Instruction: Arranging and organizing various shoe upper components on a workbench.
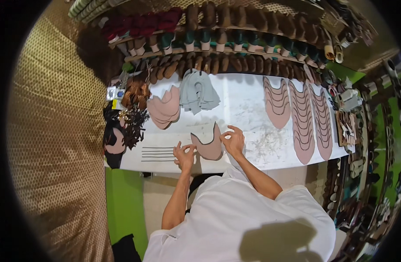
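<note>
Pink piece (209, 150) matt, smooth; white tabletop (248, 118) smudged.

The fingertips are too small to tell if the left hand (184, 156) and right hand (234, 142) pinch the curved pink piece (209, 151). In the right rows, pink pieces (303, 150) hide parts of each other. The near edge cuts off the white shirt (257, 209). The dark rim cuts off the gold cloth (60, 144) on the left.

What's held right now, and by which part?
Apparently the pink U-shaped piece: left hand at its left edge, right hand at its right. Exact finger contact is unclear.
</note>
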Available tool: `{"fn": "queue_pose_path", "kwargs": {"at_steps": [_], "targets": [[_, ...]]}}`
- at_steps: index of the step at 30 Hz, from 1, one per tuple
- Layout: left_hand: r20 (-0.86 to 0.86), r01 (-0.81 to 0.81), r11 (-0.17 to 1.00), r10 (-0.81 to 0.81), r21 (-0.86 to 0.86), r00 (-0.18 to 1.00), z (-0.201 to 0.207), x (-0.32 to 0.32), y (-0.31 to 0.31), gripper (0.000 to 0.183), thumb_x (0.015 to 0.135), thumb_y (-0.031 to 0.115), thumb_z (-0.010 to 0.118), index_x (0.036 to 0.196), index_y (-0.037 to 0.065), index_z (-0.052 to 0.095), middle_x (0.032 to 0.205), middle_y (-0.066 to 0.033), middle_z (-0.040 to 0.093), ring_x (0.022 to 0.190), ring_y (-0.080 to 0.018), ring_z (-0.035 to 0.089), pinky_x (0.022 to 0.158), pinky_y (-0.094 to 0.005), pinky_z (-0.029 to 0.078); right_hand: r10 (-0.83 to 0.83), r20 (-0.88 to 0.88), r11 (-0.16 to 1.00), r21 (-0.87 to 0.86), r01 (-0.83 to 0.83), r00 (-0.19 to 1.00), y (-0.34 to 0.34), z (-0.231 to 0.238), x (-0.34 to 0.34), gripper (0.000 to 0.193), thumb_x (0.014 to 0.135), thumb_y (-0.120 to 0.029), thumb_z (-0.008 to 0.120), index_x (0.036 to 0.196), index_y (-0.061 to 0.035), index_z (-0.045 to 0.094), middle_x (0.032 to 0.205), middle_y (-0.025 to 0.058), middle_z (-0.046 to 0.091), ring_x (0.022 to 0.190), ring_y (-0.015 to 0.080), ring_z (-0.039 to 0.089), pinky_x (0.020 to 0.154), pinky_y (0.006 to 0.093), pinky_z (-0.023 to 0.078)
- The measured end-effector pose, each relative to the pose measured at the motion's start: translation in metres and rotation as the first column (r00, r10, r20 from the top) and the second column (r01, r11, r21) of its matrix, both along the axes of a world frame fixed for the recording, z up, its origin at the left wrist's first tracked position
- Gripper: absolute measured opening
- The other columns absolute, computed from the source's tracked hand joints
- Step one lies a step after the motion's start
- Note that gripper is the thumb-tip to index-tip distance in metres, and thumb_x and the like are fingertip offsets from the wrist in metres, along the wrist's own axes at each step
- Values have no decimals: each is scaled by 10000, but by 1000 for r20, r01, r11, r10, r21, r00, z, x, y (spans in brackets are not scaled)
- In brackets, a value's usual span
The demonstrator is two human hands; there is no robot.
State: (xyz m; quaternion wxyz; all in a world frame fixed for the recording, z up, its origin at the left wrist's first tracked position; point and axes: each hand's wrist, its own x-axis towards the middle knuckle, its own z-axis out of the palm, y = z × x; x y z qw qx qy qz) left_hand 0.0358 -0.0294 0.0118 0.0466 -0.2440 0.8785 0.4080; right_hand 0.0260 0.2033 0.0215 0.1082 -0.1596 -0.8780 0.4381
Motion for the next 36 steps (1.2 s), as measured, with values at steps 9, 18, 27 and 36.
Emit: {"fn": "queue_pose_path", "kwargs": {"at_steps": [9,18,27,36], "targets": [[-18,95,993,-94,64,995,20,49,70,509,793,466,790,1111,71,750,1440,-73,613,1508,-297,271,1109,-662,166,-61,68,998,-5,62,996,75,9,65,176,753,-278,777,791,-115,833,1351,83,676,1286,328,563,1065,429,478],[-9,230,959,-232,165,973,19,113,164,629,832,445,781,1278,19,656,1350,-40,684,1548,-307,205,1120,-749,104,-133,124,991,-16,136,983,170,24,159,205,772,-292,760,814,-103,829,1368,110,661,1297,339,550,1066,462,473],[-59,349,931,-345,105,937,6,90,261,300,820,441,805,939,167,816,1530,-107,531,1529,-369,259,1079,-798,149,-236,31,969,76,233,971,269,19,168,212,780,-287,776,821,-84,817,1362,148,654,1286,369,547,1084,459,449],[-81,419,908,-417,18,905,-6,11,348,235,811,397,766,952,224,839,1520,-147,552,1513,-418,280,1050,-820,171,-193,-18,969,153,194,981,351,-6,110,214,843,-261,733,891,-65,803,1499,200,526,1434,446,378,1194,546,281]]}}
